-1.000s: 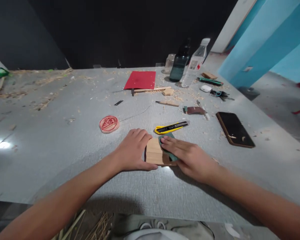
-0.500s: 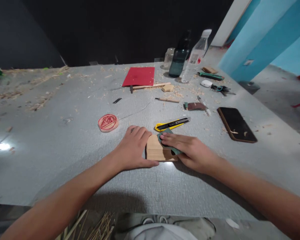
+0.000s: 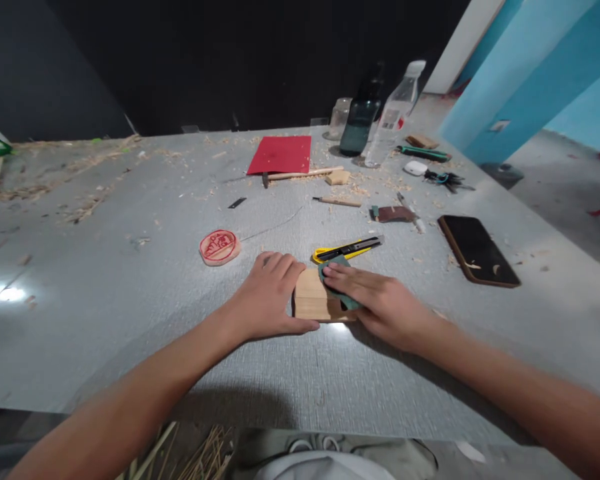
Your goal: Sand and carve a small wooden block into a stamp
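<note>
A small pale wooden block [image 3: 311, 297] lies on the grey table in front of me. My left hand [image 3: 271, 297] grips its left side, fingers on the far edge and thumb along the near edge. Under the fingers of my right hand [image 3: 380, 300] is a piece of dark green sandpaper [image 3: 341, 265], pressed on the block's right part. Just beyond the block rests a yellow and black utility knife [image 3: 347, 249]. To the left lies a round wooden piece [image 3: 220, 247] with a red carved design.
A phone [image 3: 479, 250] lies at the right, with keys [image 3: 447, 179] behind it. Bottles [image 3: 360, 123] and a glass jar stand at the back right. A red sheet [image 3: 281, 155], a hammer, a carving tool [image 3: 337, 201] and wood shavings lie across the far half.
Both hands keep nearly the same place on the block and sandpaper. The whole view has shifted slightly, with things appearing a little further right.
</note>
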Action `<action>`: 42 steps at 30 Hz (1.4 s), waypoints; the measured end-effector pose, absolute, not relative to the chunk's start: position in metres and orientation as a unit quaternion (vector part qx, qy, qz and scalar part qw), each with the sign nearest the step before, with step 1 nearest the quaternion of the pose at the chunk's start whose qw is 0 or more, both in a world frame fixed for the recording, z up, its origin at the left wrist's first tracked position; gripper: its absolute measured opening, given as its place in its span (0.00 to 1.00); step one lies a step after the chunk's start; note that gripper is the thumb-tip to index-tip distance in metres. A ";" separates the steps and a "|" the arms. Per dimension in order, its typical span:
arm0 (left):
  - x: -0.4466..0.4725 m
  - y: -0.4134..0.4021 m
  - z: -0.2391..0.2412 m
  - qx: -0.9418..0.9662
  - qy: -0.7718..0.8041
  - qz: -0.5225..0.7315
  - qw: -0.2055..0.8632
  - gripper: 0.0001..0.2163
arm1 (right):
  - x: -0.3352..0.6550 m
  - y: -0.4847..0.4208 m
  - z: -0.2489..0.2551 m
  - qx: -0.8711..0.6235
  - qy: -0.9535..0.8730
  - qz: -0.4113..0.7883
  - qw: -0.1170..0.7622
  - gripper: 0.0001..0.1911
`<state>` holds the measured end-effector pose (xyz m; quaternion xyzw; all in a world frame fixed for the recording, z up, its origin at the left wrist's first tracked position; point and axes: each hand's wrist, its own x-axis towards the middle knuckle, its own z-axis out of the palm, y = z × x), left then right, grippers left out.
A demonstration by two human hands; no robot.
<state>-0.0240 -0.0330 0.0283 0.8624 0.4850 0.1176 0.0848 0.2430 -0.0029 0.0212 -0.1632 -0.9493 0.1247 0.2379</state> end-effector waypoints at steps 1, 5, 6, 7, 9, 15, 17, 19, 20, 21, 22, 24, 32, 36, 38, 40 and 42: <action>-0.024 -0.033 0.028 0.863 0.484 0.116 0.085 0.39 | 0.243 -0.004 0.021 -0.157 -0.950 0.126 0.237 0.28; -0.025 -0.032 0.027 0.862 0.484 0.123 0.086 0.39 | 0.242 -0.006 0.022 -0.140 -0.952 0.137 0.233 0.27; -0.025 -0.031 0.027 0.861 0.487 0.124 0.085 0.40 | 0.242 -0.006 0.022 -0.161 -0.950 0.128 0.235 0.27; -0.025 -0.031 0.027 0.860 0.488 0.124 0.083 0.41 | 0.242 -0.007 0.022 -0.179 -0.948 0.119 0.234 0.28; -0.025 -0.031 0.026 0.862 0.486 0.122 0.079 0.39 | 0.242 -0.009 0.021 -0.165 -0.952 0.114 0.231 0.28; -0.026 -0.030 0.026 0.855 0.497 0.123 0.082 0.39 | 0.242 -0.012 0.022 -0.183 -0.948 0.123 0.227 0.28; -0.026 -0.031 0.026 0.858 0.495 0.117 0.078 0.38 | 0.242 -0.012 0.023 -0.151 -0.954 0.126 0.224 0.28; -0.025 -0.031 0.027 0.856 0.497 0.117 0.076 0.36 | 0.243 -0.012 0.024 -0.119 -0.958 0.144 0.218 0.26; -0.025 -0.031 0.027 0.853 0.502 0.118 0.077 0.37 | 0.244 -0.011 0.025 -0.132 -0.955 0.151 0.218 0.25; -0.025 -0.031 0.027 0.850 0.508 0.119 0.078 0.38 | 0.244 -0.010 0.025 -0.160 -0.952 0.146 0.218 0.26; -0.025 -0.031 0.026 0.846 0.514 0.121 0.078 0.39 | 0.244 -0.010 0.026 -0.186 -0.948 0.139 0.219 0.27; -0.025 -0.031 0.026 0.843 0.519 0.119 0.073 0.39 | 0.245 -0.009 0.026 -0.176 -0.950 0.133 0.219 0.28; -0.021 -0.046 0.038 0.865 0.478 0.126 0.089 0.32 | 0.251 0.001 0.026 -0.196 -0.946 0.154 0.208 0.27; -0.022 -0.048 0.045 0.884 0.434 0.145 0.096 0.25 | 0.248 -0.003 0.025 -0.086 -0.951 0.196 0.223 0.26; -0.026 -0.046 0.045 0.873 0.447 0.169 0.095 0.25 | 0.246 -0.005 0.025 -0.064 -0.947 0.212 0.231 0.26; -0.029 -0.043 0.042 0.858 0.465 0.188 0.109 0.30 | 0.246 -0.005 0.024 -0.069 -0.946 0.218 0.231 0.26; -0.030 -0.042 0.038 0.850 0.472 0.194 0.133 0.42 | 0.247 -0.004 0.024 -0.075 -0.946 0.219 0.225 0.28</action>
